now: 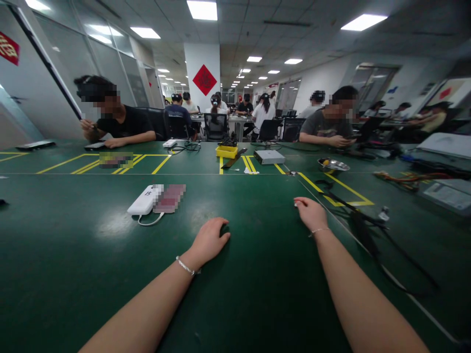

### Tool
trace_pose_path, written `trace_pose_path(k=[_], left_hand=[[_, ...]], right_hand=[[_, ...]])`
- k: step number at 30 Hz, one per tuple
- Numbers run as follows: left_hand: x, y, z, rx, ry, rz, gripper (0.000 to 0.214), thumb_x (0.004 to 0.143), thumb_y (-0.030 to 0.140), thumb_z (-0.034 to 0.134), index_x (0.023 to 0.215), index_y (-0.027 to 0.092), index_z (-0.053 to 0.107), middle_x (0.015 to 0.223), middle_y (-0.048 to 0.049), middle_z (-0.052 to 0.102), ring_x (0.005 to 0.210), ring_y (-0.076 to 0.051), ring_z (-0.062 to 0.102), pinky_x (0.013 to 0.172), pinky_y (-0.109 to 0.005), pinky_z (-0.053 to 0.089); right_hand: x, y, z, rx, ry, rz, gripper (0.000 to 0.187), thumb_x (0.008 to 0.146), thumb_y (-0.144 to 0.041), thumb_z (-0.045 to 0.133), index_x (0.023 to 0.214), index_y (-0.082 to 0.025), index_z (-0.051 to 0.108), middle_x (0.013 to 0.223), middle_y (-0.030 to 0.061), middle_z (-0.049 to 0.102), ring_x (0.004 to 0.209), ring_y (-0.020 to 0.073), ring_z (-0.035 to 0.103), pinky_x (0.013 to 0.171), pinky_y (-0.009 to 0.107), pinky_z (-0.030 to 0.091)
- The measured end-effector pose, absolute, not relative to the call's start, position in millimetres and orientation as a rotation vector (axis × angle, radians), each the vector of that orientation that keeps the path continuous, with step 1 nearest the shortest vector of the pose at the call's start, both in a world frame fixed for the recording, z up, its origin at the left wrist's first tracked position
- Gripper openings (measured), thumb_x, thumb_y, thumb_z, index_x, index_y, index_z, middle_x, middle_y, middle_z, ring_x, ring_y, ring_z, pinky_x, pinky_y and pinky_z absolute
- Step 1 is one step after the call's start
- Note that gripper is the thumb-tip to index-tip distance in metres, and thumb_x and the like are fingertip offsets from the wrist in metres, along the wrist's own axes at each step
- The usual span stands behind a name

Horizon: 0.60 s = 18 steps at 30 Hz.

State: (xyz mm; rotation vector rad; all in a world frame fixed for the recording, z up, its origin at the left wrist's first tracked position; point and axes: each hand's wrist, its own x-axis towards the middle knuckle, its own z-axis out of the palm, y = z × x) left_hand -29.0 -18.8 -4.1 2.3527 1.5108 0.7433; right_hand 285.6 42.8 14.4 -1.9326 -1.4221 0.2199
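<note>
My left hand point(210, 239) rests on the green table point(253, 284), palm down, thumb and fingers loosely apart and nothing visible in it. Nearest to it lies a white power bank point(143, 200) marked 15, a short white cable point(151, 223) looping from it toward a blurred-out reddish flat thing point(170, 198) beside it. My right hand point(312, 214) is farther right, its fingers drawn together. A tiny pale and reddish spot shows at its fingertips, too small to name. Each wrist wears a bracelet.
Black cables point(368, 235) trail along the right. Farther back are a yellow bin point(226, 151), a grey box point(270, 157) and a metal bowl point(333, 165). One person point(121, 122) sits at the back left, another point(331, 122) at the back right. Yellow tape marks the tabletop.
</note>
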Motion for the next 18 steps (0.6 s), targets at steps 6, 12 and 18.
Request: trace_pose_path(k=[6, 12, 18], left_hand=[[-29.8, -19.5, -2.6, 2.414, 1.495, 0.66, 0.027, 0.073, 0.029, 0.046, 0.098, 0.021, 0.051, 0.112, -0.0047, 0.049, 0.106, -0.018, 0.041, 0.093, -0.033, 0.03], [-32.7, -19.5, -1.8, 2.379, 1.484, 0.652, 0.027, 0.072, 0.029, 0.047, 0.098, 0.021, 0.051, 0.112, -0.0044, 0.049, 0.106, -0.019, 0.042, 0.092, -0.035, 0.031], [-34.4, -19.3, -2.9, 2.372, 1.468, 0.673, 0.027, 0.072, 0.028, 0.047, 0.098, 0.021, 0.052, 0.112, -0.0048, 0.049, 0.106, -0.019, 0.042, 0.092, -0.035, 0.031]], right_hand=[[362.6, 36.5, -2.0, -2.34, -1.127, 0.07, 0.029, 0.068, -0.027, 0.04, 0.086, -0.021, 0.062, 0.089, 0.0088, 0.06, 0.078, 0.0229, 0.053, 0.065, 0.033, 0.039], [367.4, 37.6, -9.7, -2.484, -0.977, 0.051, 0.031, 0.065, -0.024, 0.043, 0.089, -0.021, 0.063, 0.096, 0.0166, 0.055, 0.089, 0.0317, 0.048, 0.066, 0.042, 0.039], [372.7, 38.7, -14.7, -2.564, -0.903, 0.006, 0.035, 0.066, -0.024, 0.042, 0.093, -0.016, 0.062, 0.101, 0.022, 0.05, 0.095, 0.0354, 0.043, 0.066, 0.046, 0.038]])
